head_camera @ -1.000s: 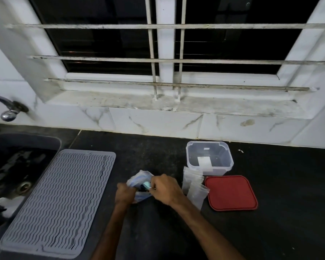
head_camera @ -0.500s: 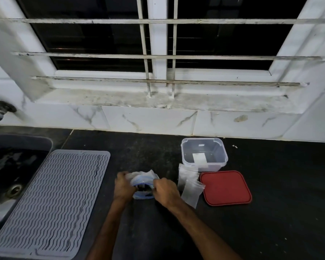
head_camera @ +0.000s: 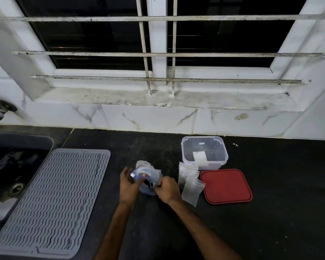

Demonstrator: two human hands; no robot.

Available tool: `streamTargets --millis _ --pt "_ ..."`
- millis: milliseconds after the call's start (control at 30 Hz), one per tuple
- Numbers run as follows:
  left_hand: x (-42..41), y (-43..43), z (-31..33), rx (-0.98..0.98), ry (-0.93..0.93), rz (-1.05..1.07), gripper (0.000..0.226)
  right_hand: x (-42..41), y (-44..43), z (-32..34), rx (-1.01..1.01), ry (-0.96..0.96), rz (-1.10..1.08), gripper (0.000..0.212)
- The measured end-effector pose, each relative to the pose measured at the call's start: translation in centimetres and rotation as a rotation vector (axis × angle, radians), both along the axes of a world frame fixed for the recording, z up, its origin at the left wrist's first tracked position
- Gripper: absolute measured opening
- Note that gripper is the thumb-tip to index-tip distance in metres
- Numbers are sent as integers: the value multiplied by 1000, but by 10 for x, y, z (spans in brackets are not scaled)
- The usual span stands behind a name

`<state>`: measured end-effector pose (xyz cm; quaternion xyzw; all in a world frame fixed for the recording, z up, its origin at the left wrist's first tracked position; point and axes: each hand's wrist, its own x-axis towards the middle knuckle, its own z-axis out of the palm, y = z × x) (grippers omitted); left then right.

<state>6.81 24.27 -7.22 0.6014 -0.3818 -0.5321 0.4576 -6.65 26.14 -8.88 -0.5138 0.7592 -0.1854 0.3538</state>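
Both hands are working at a small clear plastic bag [head_camera: 148, 171] just below the middle of the frame, above the dark counter [head_camera: 270, 222]. The left hand [head_camera: 129, 185] is curling round its left side and the right hand [head_camera: 167, 190] is pinching its mouth. I reckon the thin film could tear or slip, dropping the contents beside the empty pouches [head_camera: 190, 184]. What is sitting inside is dark, half covered by fingers, and I cannot make it out.
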Motion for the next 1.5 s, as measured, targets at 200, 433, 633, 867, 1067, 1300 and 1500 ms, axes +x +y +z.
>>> streamTargets --millis 200,433,633,867,1067,1300,1500 --pt "-8 7 -27 242 -87 -4 8 4 -5 -8 8 -60 -70 13" --pt "-17 7 -23 202 -59 64 22 4 -4 -10 5 -78 -85 12" --pt "-14 7 -25 153 -60 33 12 3 -5 -13 13 -76 -110 14" --pt "-12 5 -35 152 -127 126 28 0 -7 -17 39 -145 -170 18" --pt "-10 -1 -29 115 -157 -138 38 -7 -5 -20 38 -204 -198 23" --pt "-13 -13 -12 342 -30 49 22 -15 -1 -20 63 -319 -201 16" --pt "-11 -19 -7 395 35 131 20 -21 2 -4 58 -382 -174 16"
